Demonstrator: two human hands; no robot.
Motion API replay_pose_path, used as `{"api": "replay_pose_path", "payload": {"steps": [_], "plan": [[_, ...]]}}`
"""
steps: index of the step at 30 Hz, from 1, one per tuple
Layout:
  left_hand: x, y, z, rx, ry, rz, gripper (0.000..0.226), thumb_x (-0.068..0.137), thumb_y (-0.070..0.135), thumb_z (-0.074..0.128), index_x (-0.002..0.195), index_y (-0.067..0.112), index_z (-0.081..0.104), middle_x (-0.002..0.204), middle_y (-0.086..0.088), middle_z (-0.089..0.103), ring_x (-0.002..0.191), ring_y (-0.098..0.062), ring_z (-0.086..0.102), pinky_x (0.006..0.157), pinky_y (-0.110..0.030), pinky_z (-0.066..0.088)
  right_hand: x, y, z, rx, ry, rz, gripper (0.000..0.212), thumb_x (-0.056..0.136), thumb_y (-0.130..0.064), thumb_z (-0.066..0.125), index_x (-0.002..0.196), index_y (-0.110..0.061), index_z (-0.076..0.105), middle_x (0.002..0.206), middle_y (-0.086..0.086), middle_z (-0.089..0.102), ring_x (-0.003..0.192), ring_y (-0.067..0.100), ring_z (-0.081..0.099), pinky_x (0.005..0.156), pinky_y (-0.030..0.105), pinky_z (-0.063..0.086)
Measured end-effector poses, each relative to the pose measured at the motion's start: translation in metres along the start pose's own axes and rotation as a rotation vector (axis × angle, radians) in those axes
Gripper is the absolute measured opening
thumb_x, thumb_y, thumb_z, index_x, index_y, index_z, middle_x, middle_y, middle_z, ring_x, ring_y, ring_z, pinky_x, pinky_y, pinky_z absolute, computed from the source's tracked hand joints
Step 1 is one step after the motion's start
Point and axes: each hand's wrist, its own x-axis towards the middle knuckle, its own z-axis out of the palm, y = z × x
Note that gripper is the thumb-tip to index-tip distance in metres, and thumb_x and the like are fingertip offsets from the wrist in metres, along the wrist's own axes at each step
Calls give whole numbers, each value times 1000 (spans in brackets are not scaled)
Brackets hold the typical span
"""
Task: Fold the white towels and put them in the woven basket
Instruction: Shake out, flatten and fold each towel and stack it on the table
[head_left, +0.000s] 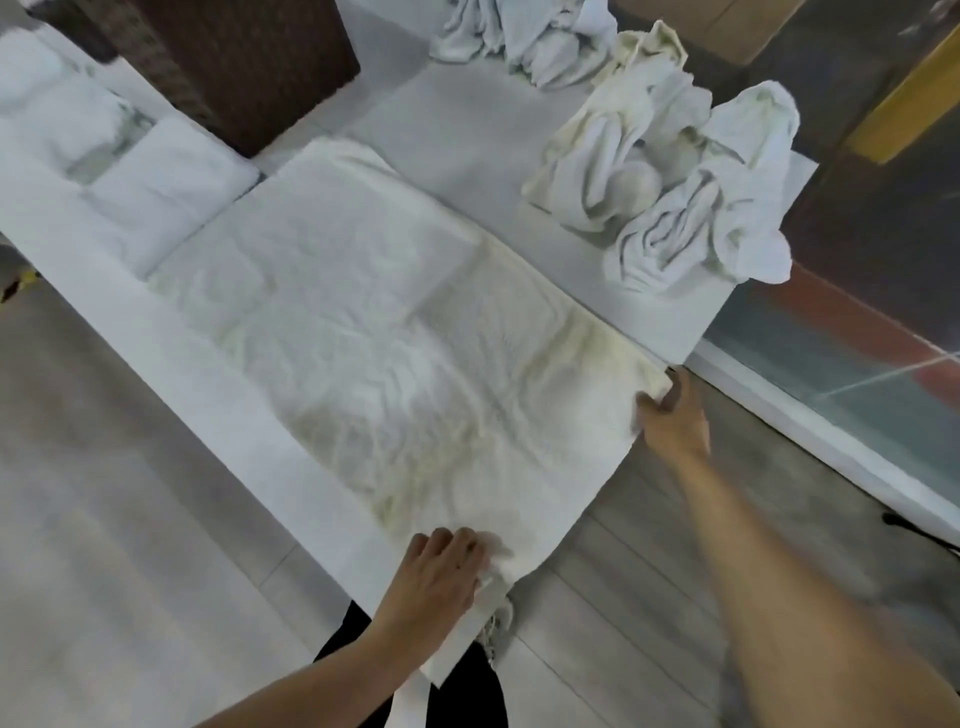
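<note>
A large creased white cotton towel (374, 332) lies spread on the white tabletop (467, 135). The left hand (441, 571) grips its near corner. The right hand (672, 415) pinches the far corner.

A long white table (467, 156) bore a spread cream towel (374, 332), with crumpled white towels (670, 187) and a dark woven basket (249, 67) beyond it.

I see a matt, wrinkled cloth towel (374, 332) spread on a smooth, matt white table (457, 140). The basket (244, 62) looks like dark, rough woven wicker. The heaped towels (670, 182) are soft, creased cloth, and the floor (104, 519) looks like pale matt wood.
</note>
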Motion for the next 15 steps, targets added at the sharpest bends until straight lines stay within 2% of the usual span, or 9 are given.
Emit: {"api": "replay_pose_path", "payload": {"steps": [2,3,5,6,8,10,12,14,15], "plan": [[2,0,-2,-13,-7,-24,45,69,26,85,106,21,60,96,5,56,77,-20,54,65,-31,47,6,-3,6,150,57,162,76,88,-40,67,153,-21,32,137,5,58,118,26,61,99,41,50],[2,0,-5,-32,-16,-43,44,68,23,85,103,21,59,92,5,56,74,-19,54,63,-30,48,8,-2,8,206,63,249,77,82,-43,70,148,-16,40,134,4,59,116,25,61,102,43,50],[0,0,-10,-92,-18,-91,39,72,19,82,100,21,56,86,7,56,70,-16,54,59,-27,48,10,-1,11,271,50,298,58,79,-36,73,127,-5,61,116,7,69,104,25,66,97,39,54],[-2,1,-11,-125,-21,-111,35,76,18,78,100,23,53,85,8,55,69,-14,52,58,-26,47,10,1,11,290,64,288,47,83,-28,74,121,-1,66,106,7,70,99,26,67,94,38,55],[-8,3,-16,-225,-33,-163,21,88,20,62,99,26,44,84,9,51,67,-13,48,58,-25,44,5,2,8,321,109,262,34,88,-19,76,116,-2,67,101,7,67,97,24,66,94,38,56],[-13,6,-26,-283,-51,-211,4,95,27,32,97,26,35,85,7,47,71,-14,44,65,-29,44,-8,-6,2,377,140,218,21,91,-17,74,107,-10,64,102,7,66,94,22,63,86,32,53],[-14,10,-39,-324,-97,-215,23,91,35,14,100,25,33,91,5,46,79,-16,43,75,-33,44,-22,-18,-4,408,151,150,19,93,-19,73,108,-10,65,104,7,67,88,18,62,74,25,49],[-16,15,-54,-404,-95,-232,31,90,43,15,101,22,35,91,4,46,82,-17,42,78,-34,42,-34,-31,-10,429,169,104,21,94,-22,72,109,-8,68,102,5,69,80,13,62,66,20,47],[-18,17,-62,-433,-92,-251,34,91,49,20,101,21,36,90,3,45,82,-17,42,79,-33,41,-39,-40,-15,445,170,91,20,94,-23,73,107,-9,69,100,3,69,79,12,62,67,20,47]]}}
